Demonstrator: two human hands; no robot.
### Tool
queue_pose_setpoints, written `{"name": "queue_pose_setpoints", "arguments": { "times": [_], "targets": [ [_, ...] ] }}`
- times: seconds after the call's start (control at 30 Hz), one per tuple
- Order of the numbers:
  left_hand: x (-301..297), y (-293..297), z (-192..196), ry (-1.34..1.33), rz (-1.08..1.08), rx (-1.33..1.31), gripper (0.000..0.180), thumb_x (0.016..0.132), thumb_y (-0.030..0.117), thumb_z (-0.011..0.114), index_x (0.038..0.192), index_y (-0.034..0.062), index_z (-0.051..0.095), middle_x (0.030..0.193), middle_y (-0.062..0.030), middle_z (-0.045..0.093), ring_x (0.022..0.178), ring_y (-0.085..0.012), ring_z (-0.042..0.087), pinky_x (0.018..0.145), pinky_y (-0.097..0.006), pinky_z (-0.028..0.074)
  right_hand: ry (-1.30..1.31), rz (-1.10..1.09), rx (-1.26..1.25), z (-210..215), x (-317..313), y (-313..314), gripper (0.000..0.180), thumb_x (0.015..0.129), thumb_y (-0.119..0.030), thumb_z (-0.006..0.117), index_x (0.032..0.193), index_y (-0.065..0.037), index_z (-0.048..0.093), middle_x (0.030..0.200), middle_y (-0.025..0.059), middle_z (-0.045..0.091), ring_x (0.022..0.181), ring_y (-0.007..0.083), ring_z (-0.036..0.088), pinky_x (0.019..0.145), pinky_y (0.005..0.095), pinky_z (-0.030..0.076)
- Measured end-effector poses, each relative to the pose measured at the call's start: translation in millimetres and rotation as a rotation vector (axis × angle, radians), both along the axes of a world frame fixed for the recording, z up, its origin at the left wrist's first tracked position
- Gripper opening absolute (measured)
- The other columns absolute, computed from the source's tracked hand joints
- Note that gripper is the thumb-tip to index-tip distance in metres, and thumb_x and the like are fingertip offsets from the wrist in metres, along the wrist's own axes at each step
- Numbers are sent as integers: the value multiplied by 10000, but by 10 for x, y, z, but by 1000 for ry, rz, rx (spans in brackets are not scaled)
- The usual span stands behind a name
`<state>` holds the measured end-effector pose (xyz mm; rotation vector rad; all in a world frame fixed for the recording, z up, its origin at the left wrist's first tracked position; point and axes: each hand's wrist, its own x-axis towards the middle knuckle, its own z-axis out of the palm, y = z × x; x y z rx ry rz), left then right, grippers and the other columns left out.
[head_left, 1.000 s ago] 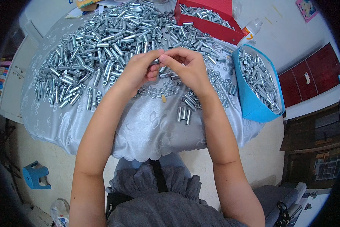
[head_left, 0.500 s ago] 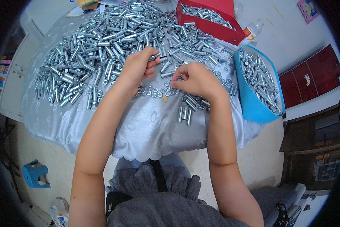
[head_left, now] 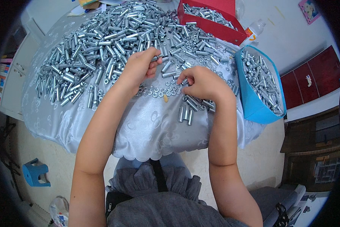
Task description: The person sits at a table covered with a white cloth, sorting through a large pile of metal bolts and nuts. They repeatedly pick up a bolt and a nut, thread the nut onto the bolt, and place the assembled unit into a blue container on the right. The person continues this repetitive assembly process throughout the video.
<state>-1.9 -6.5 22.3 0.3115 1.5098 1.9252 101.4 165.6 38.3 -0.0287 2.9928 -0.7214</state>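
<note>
Hands: two | left hand [head_left: 139, 68] clamped on sleeve [head_left: 156, 58] | right hand [head_left: 200, 83] pinching nut [head_left: 184, 81]

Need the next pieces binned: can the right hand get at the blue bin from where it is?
Probably yes: the right hand rests on the cloth beside the blue bin, whose open top faces it, with nothing between them.

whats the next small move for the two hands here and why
Probably bring the hands together. The left hand grips a silver metal sleeve at the edge of the big pile of silver metal sleeves, while the right hand pinches at the small silver nuts scattered on the shiny grey tablecloth. The two parts look ready to be joined.
</note>
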Motion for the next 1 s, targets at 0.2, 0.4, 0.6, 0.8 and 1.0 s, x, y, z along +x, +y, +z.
{"name": "queue_pose_setpoints", "arguments": {
  "times": [0.2,0.4,0.6,0.8,1.0],
  "targets": [
    [-17,1,-37,0,8,9,243,830,261,526,737,36,537,543,54,346,482,-62,294,469,-219,249,5,-65,26,10,22,-37,242,629,-157,738,821,-49,640,595,61,512,571,189,521,541,321,410],
    [7,12,-5,-25,23,11,238,813,256,544,740,29,553,540,51,353,479,-64,295,471,-221,248,-30,-133,88,17,12,-51,241,633,-198,748,793,-46,649,656,102,582,630,236,576,576,346,436],
    [0,16,-22,-20,14,19,231,811,251,545,738,33,554,532,54,350,474,-61,297,469,-220,251,16,-103,107,5,17,-100,251,629,-206,734,794,-31,660,706,134,615,670,275,599,617,355,459],
    [-10,6,-41,-5,-21,-1,236,836,262,525,745,46,537,560,52,367,483,-56,312,468,-215,268,60,-121,77,-5,-12,-110,256,632,-216,709,798,-28,655,708,129,608,681,270,597,630,346,464],
    [10,16,-35,16,-12,-21,223,838,268,525,745,65,530,568,53,375,486,-55,317,469,-211,275,467,-83,-183,89,-94,-181,239,687,-209,697,835,-31,639,712,83,568,686,225,556,630,325,449]
  ]
}}
